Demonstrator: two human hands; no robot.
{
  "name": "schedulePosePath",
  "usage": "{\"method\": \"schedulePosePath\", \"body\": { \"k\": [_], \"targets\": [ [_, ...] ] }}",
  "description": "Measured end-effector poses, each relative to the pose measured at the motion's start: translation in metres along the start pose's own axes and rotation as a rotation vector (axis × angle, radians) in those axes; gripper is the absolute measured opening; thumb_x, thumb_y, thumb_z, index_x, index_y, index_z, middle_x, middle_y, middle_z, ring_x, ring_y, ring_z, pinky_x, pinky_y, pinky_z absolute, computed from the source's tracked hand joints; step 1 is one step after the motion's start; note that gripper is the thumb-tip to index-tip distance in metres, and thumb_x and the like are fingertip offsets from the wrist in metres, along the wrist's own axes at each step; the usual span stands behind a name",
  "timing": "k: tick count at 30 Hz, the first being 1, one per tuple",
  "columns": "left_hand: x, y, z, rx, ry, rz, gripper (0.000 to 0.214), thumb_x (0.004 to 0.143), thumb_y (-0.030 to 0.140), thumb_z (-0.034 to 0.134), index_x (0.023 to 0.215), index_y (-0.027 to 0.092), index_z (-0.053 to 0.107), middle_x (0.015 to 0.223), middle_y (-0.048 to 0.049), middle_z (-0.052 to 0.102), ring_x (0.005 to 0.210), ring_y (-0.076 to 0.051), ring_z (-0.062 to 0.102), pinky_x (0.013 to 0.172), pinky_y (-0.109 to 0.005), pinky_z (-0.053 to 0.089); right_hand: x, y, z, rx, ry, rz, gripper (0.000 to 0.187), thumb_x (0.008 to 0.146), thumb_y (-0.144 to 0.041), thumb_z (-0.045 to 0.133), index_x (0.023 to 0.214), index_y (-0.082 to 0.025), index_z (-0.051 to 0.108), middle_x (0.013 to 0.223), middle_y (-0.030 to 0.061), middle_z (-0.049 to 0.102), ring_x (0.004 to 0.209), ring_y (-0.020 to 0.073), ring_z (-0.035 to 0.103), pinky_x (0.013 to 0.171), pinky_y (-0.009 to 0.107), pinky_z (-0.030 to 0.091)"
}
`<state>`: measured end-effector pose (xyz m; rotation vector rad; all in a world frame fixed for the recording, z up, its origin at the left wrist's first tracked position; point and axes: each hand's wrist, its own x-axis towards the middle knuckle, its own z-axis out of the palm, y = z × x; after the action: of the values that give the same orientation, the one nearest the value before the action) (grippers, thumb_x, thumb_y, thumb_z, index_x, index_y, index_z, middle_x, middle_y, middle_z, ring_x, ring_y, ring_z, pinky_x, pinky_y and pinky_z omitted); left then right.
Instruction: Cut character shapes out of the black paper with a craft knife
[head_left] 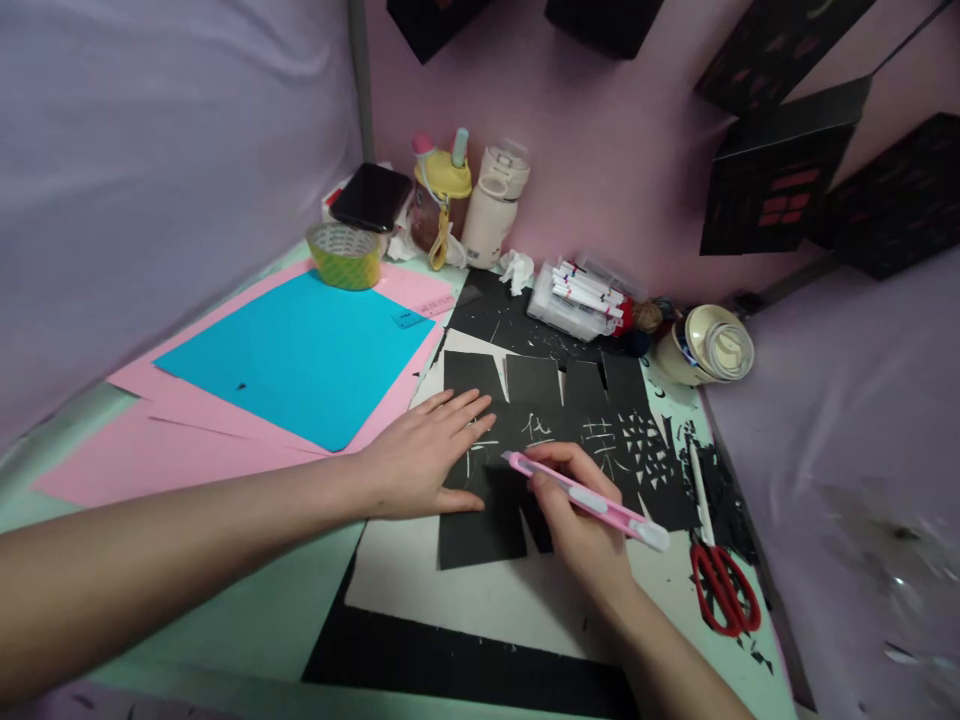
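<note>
A sheet of black paper [495, 540] with cut notches along its edges lies in front of me. White character-like marks and a cluster of small triangular cut-outs [649, 450] show on it. My left hand [431, 455] rests flat on the paper's left part, fingers spread. In my right hand [577, 500] is a pink utility knife [592, 497], gripped like a pen. Its blade tip points left, close to the marks beside my left fingers; whether it touches the paper I cannot tell. Under the black paper is a larger white sheet [405, 575].
Red-handled scissors [724, 590] and a white pen [703, 490] lie right among black scraps. Blue paper [300, 360] and pink paper [157, 460] are left, with a tape roll [345, 258]. Behind stand a bottle [493, 210], a yellow-lidded cup [439, 195] and markers [585, 290]. Black paper lanterns [784, 175] hang above.
</note>
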<state>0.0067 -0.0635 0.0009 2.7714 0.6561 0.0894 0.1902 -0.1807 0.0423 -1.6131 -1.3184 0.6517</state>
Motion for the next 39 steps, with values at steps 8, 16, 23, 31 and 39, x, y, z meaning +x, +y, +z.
{"method": "schedulePosePath", "body": {
  "k": [8,16,23,31,39],
  "targets": [
    [0.000,-0.003,0.005,-0.038,0.048,-0.012,0.101,0.079,0.074,0.057,0.152,0.011,0.027,0.162,-0.0120,0.021,0.151,-0.027,0.015,0.123,-0.043,0.010,0.014,0.024,0.028,-0.093,0.027,-0.124,0.011,0.082,-0.016,0.058,0.088,-0.019,0.068,0.074,0.0006,0.071,0.061,0.0133,0.066,0.059,0.023,0.053],
    [-0.002,-0.004,0.006,-0.080,0.104,0.003,0.082,0.087,0.057,0.059,0.150,0.012,0.032,0.160,-0.0108,0.028,0.151,-0.026,0.017,0.123,-0.043,0.014,0.013,0.031,0.021,-0.167,0.009,-0.208,0.012,0.084,-0.013,0.057,0.085,-0.020,0.067,0.074,-0.0005,0.070,0.063,0.0125,0.066,0.059,0.021,0.052],
    [-0.002,-0.010,0.006,-0.207,0.250,0.074,0.054,0.086,0.044,0.066,0.129,0.013,0.055,0.147,-0.0128,0.049,0.143,-0.028,0.036,0.118,-0.045,0.025,0.014,0.033,0.021,-0.203,0.007,-0.187,0.011,0.084,-0.016,0.057,0.085,-0.020,0.067,0.074,0.0005,0.071,0.062,0.0141,0.066,0.058,0.023,0.053],
    [-0.002,-0.012,0.001,-0.188,0.403,0.251,0.015,0.092,0.024,0.059,0.085,0.020,0.071,0.102,-0.0049,0.071,0.101,-0.021,0.061,0.089,-0.038,0.043,0.011,0.028,0.022,-0.215,0.023,-0.212,0.012,0.085,-0.015,0.056,0.087,-0.020,0.067,0.072,0.0006,0.069,0.059,0.0138,0.064,0.056,0.024,0.051],
    [-0.001,-0.014,0.005,-0.204,0.415,0.294,0.017,0.094,0.026,0.057,0.092,0.019,0.072,0.110,-0.0065,0.071,0.108,-0.023,0.062,0.093,-0.037,0.049,-0.002,0.025,0.031,-0.218,0.025,-0.234,0.011,0.085,-0.013,0.056,0.085,-0.022,0.051,0.076,0.0006,0.063,0.063,0.0130,0.063,0.059,0.024,0.050]
  ]
}}
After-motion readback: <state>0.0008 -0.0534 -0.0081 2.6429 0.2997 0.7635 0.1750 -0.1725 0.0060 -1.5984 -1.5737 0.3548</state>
